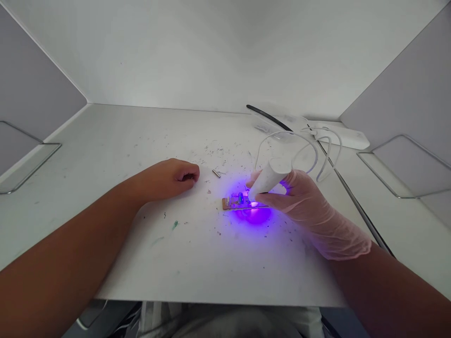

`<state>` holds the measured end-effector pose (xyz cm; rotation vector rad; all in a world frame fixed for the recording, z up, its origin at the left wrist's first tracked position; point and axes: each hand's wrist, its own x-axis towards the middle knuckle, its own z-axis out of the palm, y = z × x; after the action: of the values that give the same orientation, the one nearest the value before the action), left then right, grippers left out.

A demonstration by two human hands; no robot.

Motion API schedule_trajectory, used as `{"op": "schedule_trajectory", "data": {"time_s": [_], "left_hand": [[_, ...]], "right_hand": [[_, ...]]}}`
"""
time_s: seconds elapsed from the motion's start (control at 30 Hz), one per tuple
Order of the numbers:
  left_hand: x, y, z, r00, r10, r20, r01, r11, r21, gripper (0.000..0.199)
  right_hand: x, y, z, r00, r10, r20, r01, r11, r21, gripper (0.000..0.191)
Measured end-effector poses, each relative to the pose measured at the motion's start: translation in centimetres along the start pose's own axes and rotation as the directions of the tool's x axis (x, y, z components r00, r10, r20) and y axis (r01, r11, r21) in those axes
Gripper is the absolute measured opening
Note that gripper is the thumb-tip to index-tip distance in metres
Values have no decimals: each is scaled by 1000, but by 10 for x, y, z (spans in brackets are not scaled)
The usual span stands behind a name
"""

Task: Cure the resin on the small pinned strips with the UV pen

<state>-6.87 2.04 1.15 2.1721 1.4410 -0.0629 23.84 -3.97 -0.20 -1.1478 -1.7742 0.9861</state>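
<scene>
My right hand, in a thin translucent pinkish glove, grips a white handheld UV lamp. The lamp leans over a narrow board and casts a violet glow on it and the table around it. On that board sit small pieces, one of them a blue-green piece; the lamp and my fingers cover its right part. My bare left hand rests on the table to the left, its fingers curled in and no object visible in them. A short metal cylinder lies just beyond its knuckles.
A thin white cable loops behind my right hand, near a white elongated device at the back right. A clear plastic item with a black edge stands nearby. Wire frames flank the white table, which bears scattered debris.
</scene>
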Motion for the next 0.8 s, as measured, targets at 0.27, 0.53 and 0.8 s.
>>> {"op": "schedule_trajectory", "data": {"time_s": [0.27, 0.53, 0.8], "left_hand": [[0, 2, -1, 1000, 1, 3, -1, 1000, -3, 7], [-1, 1, -1, 1000, -1, 15, 1, 1000, -25, 12], [-1, 3, -1, 1000, -12, 18, 13, 1000, -22, 13]], "right_hand": [[-1, 10, -1, 999, -41, 20, 40, 999, 32, 11], [-2, 10, -1, 998, -58, 15, 58, 998, 28, 10], [-1, 9, -1, 999, -49, 20, 49, 999, 15, 10]]}}
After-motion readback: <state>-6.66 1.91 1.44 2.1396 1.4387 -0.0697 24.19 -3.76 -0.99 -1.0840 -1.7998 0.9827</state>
